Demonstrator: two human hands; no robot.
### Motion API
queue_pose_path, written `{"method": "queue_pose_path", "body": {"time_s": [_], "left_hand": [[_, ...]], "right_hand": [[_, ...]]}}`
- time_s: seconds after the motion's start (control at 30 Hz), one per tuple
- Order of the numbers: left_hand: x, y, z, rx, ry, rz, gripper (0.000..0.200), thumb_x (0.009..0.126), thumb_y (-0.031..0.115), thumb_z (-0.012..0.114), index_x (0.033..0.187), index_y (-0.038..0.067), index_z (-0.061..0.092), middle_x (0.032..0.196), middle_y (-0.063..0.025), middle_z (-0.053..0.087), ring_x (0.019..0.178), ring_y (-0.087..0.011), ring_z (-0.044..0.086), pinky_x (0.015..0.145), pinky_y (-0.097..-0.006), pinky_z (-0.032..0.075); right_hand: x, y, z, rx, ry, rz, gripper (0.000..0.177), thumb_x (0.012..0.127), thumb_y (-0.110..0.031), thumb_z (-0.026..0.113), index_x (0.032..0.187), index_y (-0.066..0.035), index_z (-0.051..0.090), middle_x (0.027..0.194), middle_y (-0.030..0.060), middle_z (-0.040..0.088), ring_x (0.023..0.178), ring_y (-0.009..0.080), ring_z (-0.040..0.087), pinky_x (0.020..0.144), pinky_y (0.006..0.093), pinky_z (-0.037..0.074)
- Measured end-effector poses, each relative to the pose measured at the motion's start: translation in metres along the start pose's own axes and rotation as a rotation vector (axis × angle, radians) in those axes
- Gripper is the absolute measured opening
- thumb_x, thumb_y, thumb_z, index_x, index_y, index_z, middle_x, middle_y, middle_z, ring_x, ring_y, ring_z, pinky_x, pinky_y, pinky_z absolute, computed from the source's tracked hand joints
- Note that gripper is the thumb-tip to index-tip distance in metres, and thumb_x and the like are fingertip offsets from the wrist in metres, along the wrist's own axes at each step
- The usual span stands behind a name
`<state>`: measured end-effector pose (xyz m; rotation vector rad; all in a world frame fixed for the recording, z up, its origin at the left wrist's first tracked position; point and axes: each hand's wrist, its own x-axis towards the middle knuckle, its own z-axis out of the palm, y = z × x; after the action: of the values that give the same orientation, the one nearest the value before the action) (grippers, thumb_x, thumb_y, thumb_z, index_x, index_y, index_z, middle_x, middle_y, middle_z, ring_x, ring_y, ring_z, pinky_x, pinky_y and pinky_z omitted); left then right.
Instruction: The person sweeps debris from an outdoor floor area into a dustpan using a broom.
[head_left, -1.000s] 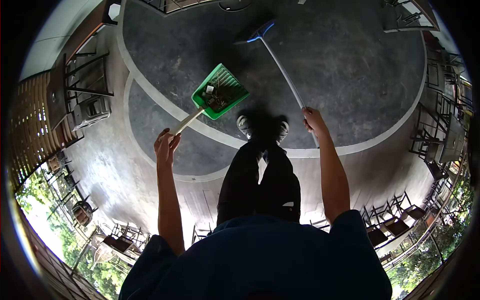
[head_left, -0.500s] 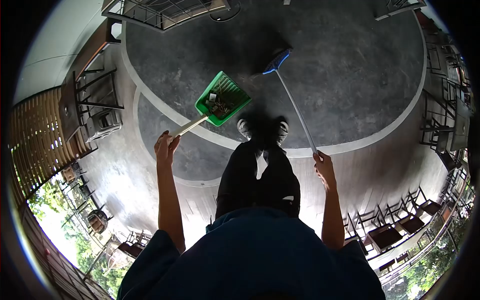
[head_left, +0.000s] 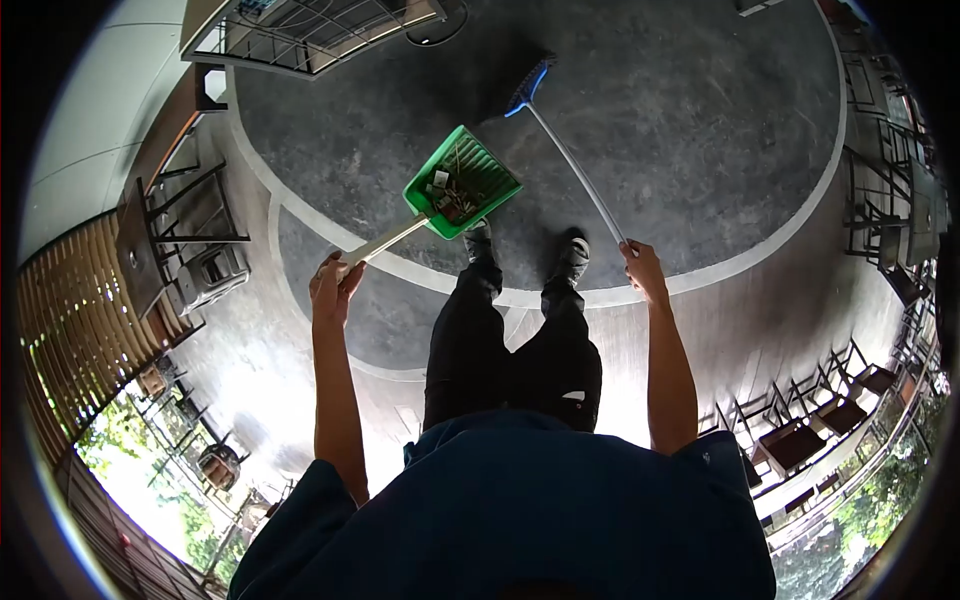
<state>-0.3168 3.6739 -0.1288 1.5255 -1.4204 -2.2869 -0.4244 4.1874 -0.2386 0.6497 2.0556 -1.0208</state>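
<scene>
Flanking dustpan (head_left: pixel 488 180) and broom (head_left: pixel 569 160) are chairs (head_left: pixel 792 447).

No legible lettering anywhere

Open-sided hall with many chairs (head_left: pixel 791 447)

Light comes mostly from the open sides behind the grip. Ahead of the left hand (head_left: pixel 333 286) and right hand (head_left: pixel 643 270) the floor (head_left: pixel 700 170) is dim, with dark shadow around the head of the broom (head_left: pixel 577 158); outward of and behind the left grip it glares white. Trees (head_left: pixel 115 425) there are overexposed. Between the grips the trousers (head_left: pixel 468 350) look nearly black, the dustpan (head_left: pixel 493 182) clear. Farthest from either grip, fisheye distortion bends everything toward a black rim.
</scene>
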Motion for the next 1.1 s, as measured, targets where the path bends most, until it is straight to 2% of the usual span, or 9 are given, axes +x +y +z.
{"method": "queue_pose_path", "body": {"time_s": [0.17,0.23,0.3,0.4,0.47,0.6,0.73,0.87,1.1], "left_hand": [[0.032,0.036,-0.014,0.056,-0.049,-0.026,0.033,0.077,0.002,0.056,0.108,-0.004,0.047,0.1,-0.0166,0.054,0.086,-0.0298,0.063,0.078,-0.0316,0.057],[0.041,0.046,-0.014,0.143,-0.076,-0.04,0.036,0.077,0.003,0.056,0.11,-0.004,0.046,0.104,-0.0169,0.052,0.09,-0.0304,0.061,0.083,-0.0326,0.055],[0.048,0.054,-0.011,0.165,-0.076,-0.044,0.034,0.077,0.002,0.055,0.109,-0.004,0.047,0.101,-0.0162,0.054,0.087,-0.0291,0.062,0.08,-0.0318,0.055],[0.056,0.063,-0.007,0.199,-0.064,-0.034,0.031,0.077,0.0,0.054,0.108,-0.003,0.049,0.094,-0.0149,0.057,0.081,-0.0265,0.064,0.075,-0.0304,0.057],[0.061,0.065,-0.004,0.235,-0.069,-0.018,0.031,0.077,0.0,0.054,0.108,-0.003,0.049,0.094,-0.0147,0.057,0.081,-0.0262,0.065,0.075,-0.0302,0.057],[0.062,0.067,0.011,0.251,-0.08,0.002,0.03,0.077,0.0,0.054,0.107,-0.003,0.05,0.094,-0.0143,0.057,0.081,-0.0258,0.065,0.074,-0.0299,0.057],[0.052,0.059,0.013,0.285,-0.11,0.021,0.029,0.077,0.0,0.053,0.106,-0.002,0.05,0.093,-0.014,0.057,0.081,-0.0258,0.065,0.074,-0.0295,0.057],[0.049,0.048,0.024,0.284,-0.189,0.052,0.028,0.077,0.0,0.054,0.105,-0.003,0.05,0.094,-0.0142,0.056,0.081,-0.0267,0.064,0.074,-0.0294,0.058],[0.041,0.059,0.047,0.303,-0.225,0.039,0.028,0.077,-0.001,0.054,0.104,-0.004,0.049,0.097,-0.0149,0.054,0.082,-0.0289,0.063,0.075,-0.0308,0.058]], "right_hand": [[-0.055,0.035,0.024,0.049,0.013,0.132,0.048,0.088,-0.039,0.056,0.126,-0.01,0.05,0.049,-0.0011,0.042,0.035,0.0066,0.037,0.032,0.0229,0.027],[-0.085,0.048,0.031,0.07,0.05,0.181,0.047,0.086,-0.038,0.057,0.122,-0.007,0.054,0.048,0.0018,0.048,0.037,0.0088,0.043,0.035,0.0259,0.032],[-0.11,0.071,0.039,0.087,0.08,0.214,0.046,0.087,-0.038,0.057,0.121,-0.008,0.055,0.048,0.0018,0.048,0.037,0.0085,0.043,0.035,0.0259,0.032],[-0.148,0.094,0.046,0.072,0.088,0.26,0.048,0.088,-0.04,0.056,0.124,-0.008,0.052,0.048,-0.0007,0.044,0.035,0.0067,0.037,0.032,0.024,0.029],[-0.163,0.112,0.048,-0.003,0.19,0.167,0.046,0.088,-0.039,0.055,0.122,-0.007,0.054,0.047,-0.0015,0.043,0.034,0.0056,0.036,0.032,0.0238,0.028],[-0.192,0.096,0.043,0.115,0.17,0.248,0.044,0.089,-0.037,0.056,0.121,-0.007,0.055,0.047,-0.0023,0.042,0.035,0.0047,0.035,0.032,0.0234,0.027],[-0.185,0.084,0.045,0.266,0.151,0.215,0.043,0.089,-0.036,0.056,0.121,-0.007,0.055,0.047,-0.0025,0.042,0.035,0.0044,0.035,0.032,0.0231,0.027],[-0.136,0.098,0.058,0.315,0.205,0.106,0.043,0.088,-0.035,0.056,0.122,-0.008,0.055,0.048,-0.0011,0.045,0.036,0.0055,0.038,0.033,0.0232,0.029],[-0.091,0.091,0.065,0.226,0.214,0.13,0.045,0.087,-0.04,0.055,0.118,-0.007,0.058,0.052,0.0047,0.053,0.043,0.0128,0.05,0.042,0.0285,0.04]]}}
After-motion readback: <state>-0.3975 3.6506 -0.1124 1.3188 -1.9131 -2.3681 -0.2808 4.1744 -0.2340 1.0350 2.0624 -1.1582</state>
